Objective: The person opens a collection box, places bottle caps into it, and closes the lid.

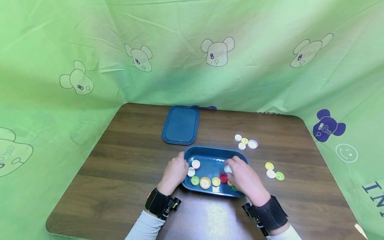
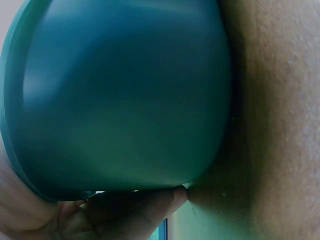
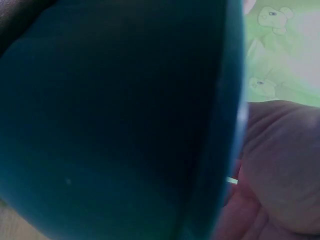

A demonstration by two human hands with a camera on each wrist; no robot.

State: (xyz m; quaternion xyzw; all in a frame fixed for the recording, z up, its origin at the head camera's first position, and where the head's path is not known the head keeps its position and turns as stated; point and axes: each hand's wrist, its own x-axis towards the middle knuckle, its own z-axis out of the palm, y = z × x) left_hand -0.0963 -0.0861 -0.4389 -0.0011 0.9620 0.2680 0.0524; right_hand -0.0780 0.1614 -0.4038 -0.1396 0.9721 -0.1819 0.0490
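Observation:
A blue plastic container (image 1: 214, 149) stands on the table with several bottle caps inside. My left hand (image 1: 175, 171) grips its left end; in the left wrist view, fingers (image 2: 150, 212) lie along the outer wall (image 2: 125, 100). My right hand (image 1: 244, 178) reaches over the right side of the container and pinches a white bottle cap (image 1: 228, 169) above its floor. Close under that hand are a red cap (image 1: 223, 178) and a green cap (image 1: 234, 188), partly hidden. Along the near side lie yellow caps (image 1: 205, 182) and a light green cap (image 1: 195, 180). White caps (image 1: 191, 172) sit at the left end.
A blue lid (image 1: 181, 125) lies flat behind the container. Several white and yellow caps (image 1: 252, 144) are grouped at the back right. Farther right lie a yellow cap (image 1: 269, 166), a white cap (image 1: 270, 174) and a green cap (image 1: 279, 176). A green cloth (image 1: 180, 83) surrounds the table.

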